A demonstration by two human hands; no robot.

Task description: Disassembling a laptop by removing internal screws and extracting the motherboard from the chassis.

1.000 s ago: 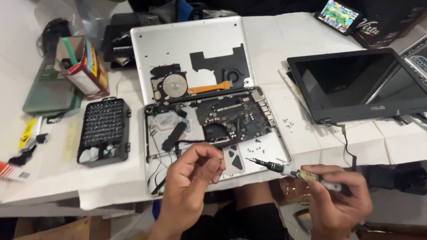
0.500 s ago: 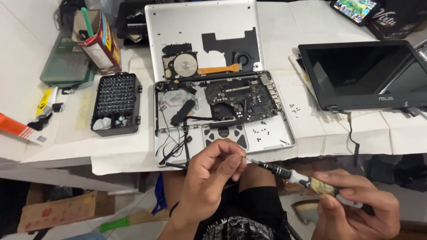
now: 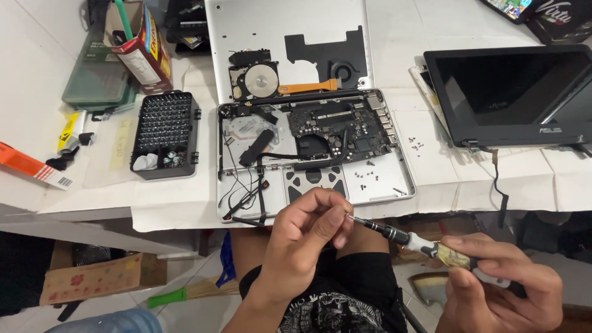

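**Precision screwdriver held off the bench edge, tip pinched**

The precision screwdriver lies level between our hands, below the near edge of the table. Our right hand is closed around its handle while the left hand pinches at the tip, probably seating a bit (we cannot see which). The opened laptop sits directly ahead, loose screws scattered beside it. A black bit case waits left; beyond it a red and yellow carton and, at the far left, an orange box.

White table w/ opened laptop, bit case, black laptop.
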